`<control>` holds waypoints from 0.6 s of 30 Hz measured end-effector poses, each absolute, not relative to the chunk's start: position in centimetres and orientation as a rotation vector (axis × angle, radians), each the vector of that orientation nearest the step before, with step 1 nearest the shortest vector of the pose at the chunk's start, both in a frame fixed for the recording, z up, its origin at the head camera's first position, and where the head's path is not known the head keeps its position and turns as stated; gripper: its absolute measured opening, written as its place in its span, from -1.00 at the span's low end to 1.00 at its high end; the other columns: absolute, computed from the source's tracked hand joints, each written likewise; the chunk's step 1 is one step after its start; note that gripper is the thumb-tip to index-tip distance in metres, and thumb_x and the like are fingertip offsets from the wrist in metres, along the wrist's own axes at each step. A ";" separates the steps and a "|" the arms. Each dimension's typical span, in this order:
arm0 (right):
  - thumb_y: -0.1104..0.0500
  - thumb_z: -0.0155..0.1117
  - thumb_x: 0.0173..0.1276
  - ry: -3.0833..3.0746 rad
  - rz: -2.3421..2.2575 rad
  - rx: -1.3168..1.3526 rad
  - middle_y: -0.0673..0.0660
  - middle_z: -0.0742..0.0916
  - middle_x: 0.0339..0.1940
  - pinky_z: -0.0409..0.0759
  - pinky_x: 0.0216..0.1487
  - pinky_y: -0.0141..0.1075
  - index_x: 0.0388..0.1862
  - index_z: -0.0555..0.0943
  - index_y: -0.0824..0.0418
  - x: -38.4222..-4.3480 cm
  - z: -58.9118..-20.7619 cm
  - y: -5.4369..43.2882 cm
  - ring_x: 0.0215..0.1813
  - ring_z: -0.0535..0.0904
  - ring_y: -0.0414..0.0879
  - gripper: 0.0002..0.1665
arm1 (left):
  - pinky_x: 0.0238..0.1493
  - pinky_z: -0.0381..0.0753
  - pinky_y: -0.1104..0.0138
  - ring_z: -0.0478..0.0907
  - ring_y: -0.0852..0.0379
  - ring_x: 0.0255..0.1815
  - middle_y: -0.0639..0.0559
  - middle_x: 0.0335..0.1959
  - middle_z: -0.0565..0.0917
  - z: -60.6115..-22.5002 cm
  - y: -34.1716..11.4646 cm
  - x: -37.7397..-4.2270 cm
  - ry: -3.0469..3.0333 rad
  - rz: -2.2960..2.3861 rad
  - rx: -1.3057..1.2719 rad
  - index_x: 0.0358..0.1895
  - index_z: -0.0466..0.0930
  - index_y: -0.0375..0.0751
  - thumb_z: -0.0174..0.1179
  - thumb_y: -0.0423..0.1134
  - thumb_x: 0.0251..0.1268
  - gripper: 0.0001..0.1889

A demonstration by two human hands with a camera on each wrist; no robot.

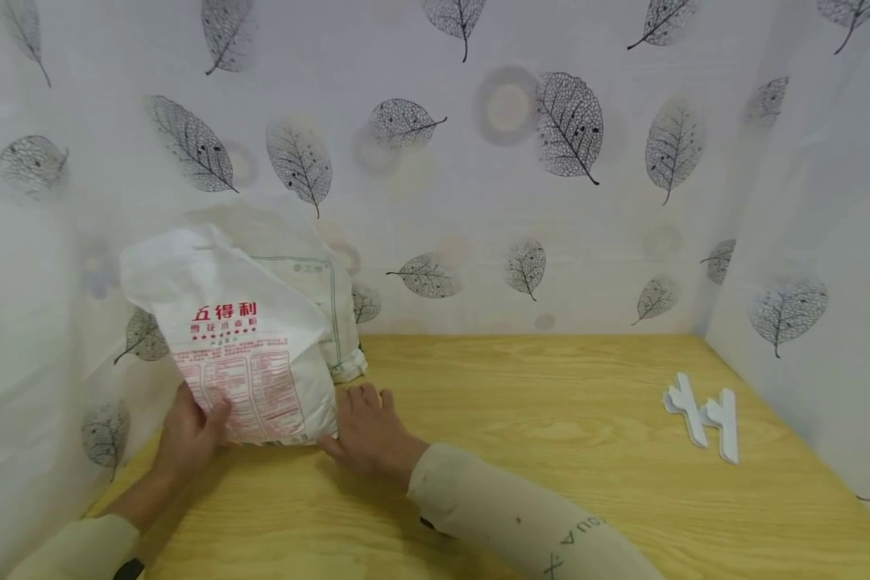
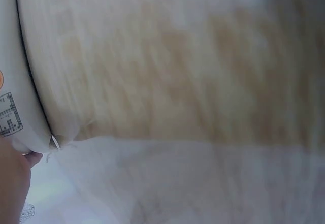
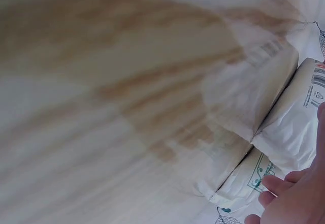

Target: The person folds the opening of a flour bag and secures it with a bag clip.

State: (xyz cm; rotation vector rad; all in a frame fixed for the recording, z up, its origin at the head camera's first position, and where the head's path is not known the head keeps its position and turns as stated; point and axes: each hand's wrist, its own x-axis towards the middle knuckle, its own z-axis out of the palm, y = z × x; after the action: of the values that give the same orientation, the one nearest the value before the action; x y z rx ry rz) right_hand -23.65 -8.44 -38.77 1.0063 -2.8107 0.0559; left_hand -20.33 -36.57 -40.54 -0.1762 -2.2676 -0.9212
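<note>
A white flour bag [image 1: 239, 354] with red print stands on the wooden table at the left, its top slack and leaning left. My left hand [image 1: 191, 427] grips its lower left side, thumb on the printed front and the other fingers hidden behind. At the bag's lower right corner is my right hand [image 1: 373, 431], its thumb at the bottom edge and its loosely spread fingers beside the bag. Those fingers overlap a second bag [image 3: 238, 183] with green print in the right wrist view. This second bag stands behind the flour bag, partly covered by it.
Two white plastic clips [image 1: 703, 415] lie side by side on the right of the table [image 1: 536, 403]. A pale leaf-patterned sheet [image 1: 464, 201] encloses the back and both sides, close behind the bags.
</note>
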 end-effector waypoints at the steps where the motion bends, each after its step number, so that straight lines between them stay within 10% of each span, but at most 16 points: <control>1: -0.39 -0.25 0.53 -2.828 0.071 1.011 0.08 0.49 0.27 0.28 0.31 -0.05 0.43 0.25 0.21 -23.6 -38.8 -8.5 0.37 0.30 -0.01 -0.17 | 0.03 0.11 0.76 0.22 0.62 0.00 -0.41 0.07 0.47 -40.6 -36.5 -20.3 -2.263 -0.918 -0.188 0.39 0.15 -0.49 0.05 -0.25 0.40 -0.41; 18: -0.43 -0.30 0.52 -2.922 0.295 0.885 0.16 0.51 0.25 0.21 0.38 0.07 0.33 0.33 0.24 -23.4 -38.6 -7.6 0.31 0.31 0.04 -0.15 | 0.09 0.19 0.64 0.38 0.23 0.07 -0.26 0.05 0.51 -40.5 -35.3 -20.8 -2.266 -0.858 -0.354 0.35 0.25 -0.40 0.12 -0.25 0.35 -0.44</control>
State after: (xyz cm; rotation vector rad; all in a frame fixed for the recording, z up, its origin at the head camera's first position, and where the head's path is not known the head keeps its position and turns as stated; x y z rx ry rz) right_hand -23.41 -7.64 -38.59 0.8852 -2.9218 0.2954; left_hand -20.76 -35.30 -40.53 -0.3541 -2.2661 -0.8579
